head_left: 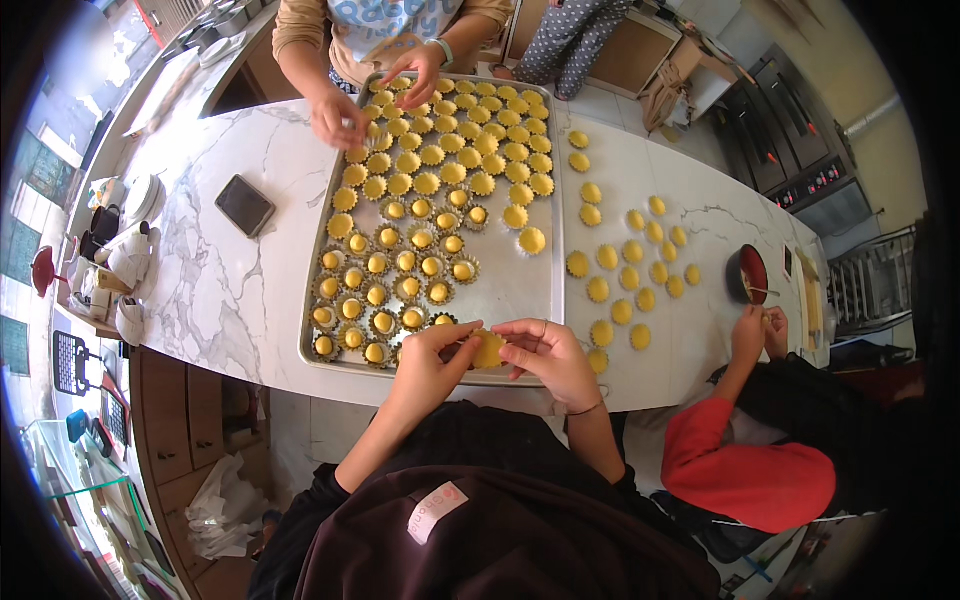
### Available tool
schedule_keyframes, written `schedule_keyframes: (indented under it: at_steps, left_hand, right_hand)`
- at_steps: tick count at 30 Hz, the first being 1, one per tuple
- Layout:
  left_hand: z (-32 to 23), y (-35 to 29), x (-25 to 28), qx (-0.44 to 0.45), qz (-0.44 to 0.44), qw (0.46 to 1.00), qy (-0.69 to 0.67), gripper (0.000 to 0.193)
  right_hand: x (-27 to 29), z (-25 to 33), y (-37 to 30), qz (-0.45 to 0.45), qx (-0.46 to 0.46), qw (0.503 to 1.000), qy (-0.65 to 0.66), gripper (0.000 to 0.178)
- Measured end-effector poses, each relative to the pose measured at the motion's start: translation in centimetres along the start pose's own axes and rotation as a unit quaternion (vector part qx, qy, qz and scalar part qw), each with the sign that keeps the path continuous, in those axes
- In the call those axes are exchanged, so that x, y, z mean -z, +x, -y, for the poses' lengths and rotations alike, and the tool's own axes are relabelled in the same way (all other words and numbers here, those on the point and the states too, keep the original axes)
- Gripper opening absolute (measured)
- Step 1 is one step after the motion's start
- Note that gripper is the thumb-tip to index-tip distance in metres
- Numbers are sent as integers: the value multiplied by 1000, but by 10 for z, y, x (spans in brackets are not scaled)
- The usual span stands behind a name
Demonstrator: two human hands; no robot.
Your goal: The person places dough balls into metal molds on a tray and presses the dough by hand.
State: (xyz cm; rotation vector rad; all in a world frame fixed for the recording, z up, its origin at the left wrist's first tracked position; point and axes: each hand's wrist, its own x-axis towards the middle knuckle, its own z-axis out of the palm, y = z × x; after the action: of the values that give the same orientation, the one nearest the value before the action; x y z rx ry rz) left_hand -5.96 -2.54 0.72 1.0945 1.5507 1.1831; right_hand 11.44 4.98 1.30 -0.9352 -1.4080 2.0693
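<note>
At the near edge of a large metal tray, my left hand and my right hand hold one yellow tart shell between their fingertips. Both hands pinch its rim from opposite sides. Just beyond my left hand stand several fluted metal tart tins, each with a small ball of yellow dough in it. Farther up the tray, rows of formed yellow tart shells fill the far half. Whether a tin surrounds the shell in my hands I cannot tell.
Across the table, a person's hands work over the tray's far left. To the right, several yellow tart shells lie on the marble table. Beyond them a seated person in red holds a dark bowl. A phone lies left of the tray.
</note>
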Motion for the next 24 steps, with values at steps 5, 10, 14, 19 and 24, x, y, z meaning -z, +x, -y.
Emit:
schedule_keyframes:
  at_steps: [5, 10, 14, 19, 24]
  left_hand:
    - [6, 2, -1, -54, -15, 998, 24, 23]
    - [1, 4, 1, -79, -18, 995, 55, 21]
    - [2, 4, 1, -81, -26, 995, 47, 21]
    - [-2, 3, 0, -79, -40, 996, 34, 21]
    - [-4, 4, 1, -86, -49, 993, 71, 21]
  right_hand:
    - [-4, 3, 0, -10, -18, 1000, -6, 26]
    - [0, -2, 0, -62, -23, 996, 56, 19]
    - [5, -12, 0, -100, 68, 992, -25, 16]
    - [0, -6, -3, -134, 67, 983, -104, 15]
    - [1, -8, -5, -60, 4, 998, -21, 17]
